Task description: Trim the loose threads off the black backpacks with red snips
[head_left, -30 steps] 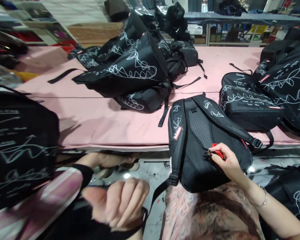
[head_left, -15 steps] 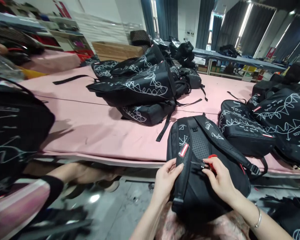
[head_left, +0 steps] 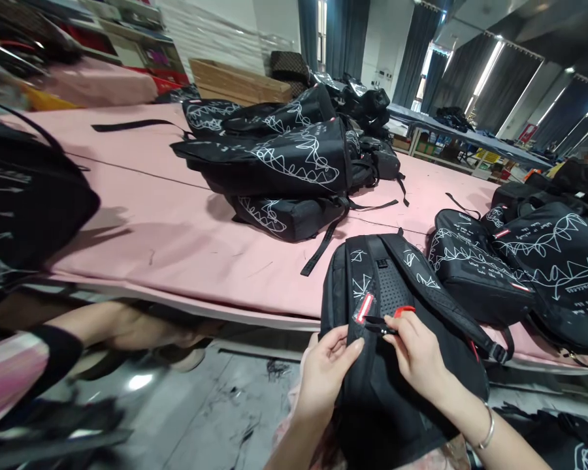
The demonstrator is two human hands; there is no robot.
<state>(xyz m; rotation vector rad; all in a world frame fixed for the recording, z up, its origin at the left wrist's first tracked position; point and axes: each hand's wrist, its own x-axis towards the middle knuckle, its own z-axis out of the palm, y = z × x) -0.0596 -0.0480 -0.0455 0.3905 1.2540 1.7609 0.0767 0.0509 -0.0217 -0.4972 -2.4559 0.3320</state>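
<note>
A black backpack [head_left: 372,418] leans on the table edge in front of me, its back panel and shoulder straps facing up. My left hand [head_left: 327,372] pinches the edge of its left shoulder strap [head_left: 357,377] between thumb and fingers. In my right hand [head_left: 421,352] is a pair of thread snips with red handles [head_left: 404,311]. Their dark blades lie over the strap, pointing left, just below a red and white label [head_left: 364,308] under clear plastic. Whether the blades touch a thread is too small to tell.
A pink-covered table [head_left: 142,215] runs across the view. Black backpacks with white scribbles [head_left: 294,156] are piled on it, and others [head_left: 480,261] lie at right. A cardboard box [head_left: 235,81] stands behind. At left is another person's leg [head_left: 112,326], beside a black bag [head_left: 24,196].
My right hand has brought the snips left and slightly down, so the blades now lie across the strap by the label. My left hand keeps its pinch. The camera view has shifted slightly.
</note>
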